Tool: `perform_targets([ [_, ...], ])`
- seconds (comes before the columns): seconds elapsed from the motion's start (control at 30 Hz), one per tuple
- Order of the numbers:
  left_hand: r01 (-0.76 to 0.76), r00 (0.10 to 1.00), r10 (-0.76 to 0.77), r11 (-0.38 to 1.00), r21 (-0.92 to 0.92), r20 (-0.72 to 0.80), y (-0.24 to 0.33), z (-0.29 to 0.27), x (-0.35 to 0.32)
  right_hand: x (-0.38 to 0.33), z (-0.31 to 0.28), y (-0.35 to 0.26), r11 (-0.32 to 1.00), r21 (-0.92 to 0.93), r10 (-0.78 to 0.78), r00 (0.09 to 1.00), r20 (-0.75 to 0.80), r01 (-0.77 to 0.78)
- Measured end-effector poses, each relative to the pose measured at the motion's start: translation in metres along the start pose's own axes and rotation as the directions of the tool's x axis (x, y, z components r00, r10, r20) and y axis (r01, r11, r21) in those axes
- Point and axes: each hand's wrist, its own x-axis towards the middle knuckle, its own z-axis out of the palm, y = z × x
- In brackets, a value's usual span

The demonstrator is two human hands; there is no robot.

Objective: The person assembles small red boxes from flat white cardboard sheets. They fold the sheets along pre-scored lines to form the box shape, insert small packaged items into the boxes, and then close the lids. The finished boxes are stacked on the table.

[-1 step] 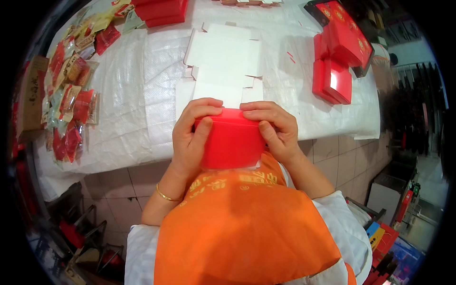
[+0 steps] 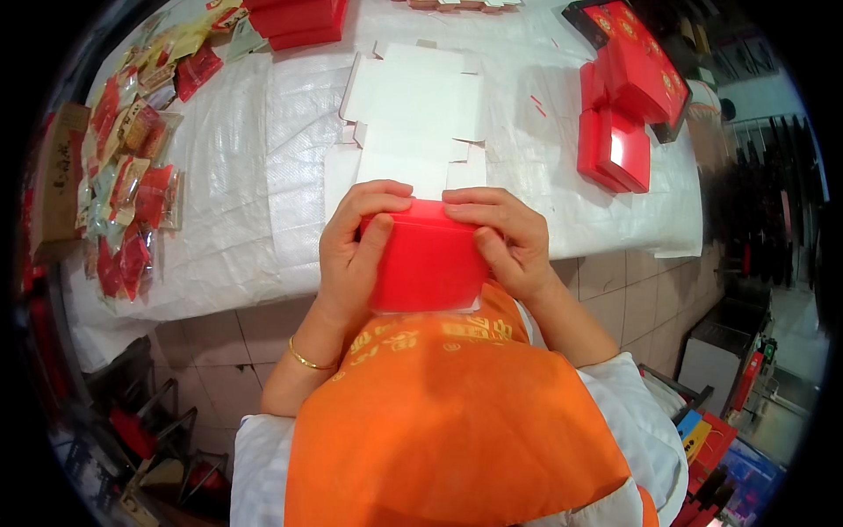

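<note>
A red cardboard box (image 2: 430, 268) is held close to my body, at the near edge of the table. My left hand (image 2: 356, 250) is closed on its left side, fingers over the top edge and thumb on the face towards me. On the right side my right hand (image 2: 514, 241) grips it the same way. A whitish edge shows along the box's bottom. Just beyond my fingers lie flat white card blanks (image 2: 413, 114) with cut flaps, printed side hidden.
Several small sealed packets (image 2: 132, 189) are heaped at the left, beside a brown carton (image 2: 61, 180). Red boxes (image 2: 619, 149) are stacked at the right next to a dark-edged red tray (image 2: 672, 97). More red boxes (image 2: 299, 22) stand far left on the white-sheeted table (image 2: 233, 167).
My right thumb has shifted slightly to the left on the box. Everything else looks the same.
</note>
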Motion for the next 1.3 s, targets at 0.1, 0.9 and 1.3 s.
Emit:
perform_targets([
  [0.1,-0.016,1.0,0.016,1.0,-0.012,0.011,-0.007,0.002,0.002,-0.003,-0.004,-0.002,0.998,-0.05,0.051,0.998,0.042,-0.049],
  [0.9,0.513,0.856,-0.51,0.821,-0.25,0.081,-0.009,-0.179,-0.011,0.238,0.176,0.019,0.831,-0.229,0.438,0.343,0.831,-0.506],
  [1.3,-0.207,0.595,-0.459,0.706,-0.677,-0.66,-0.009,-0.17,-0.18,0.303,0.414,0.055,0.413,-0.13,-0.552,0.361,0.752,0.901],
])
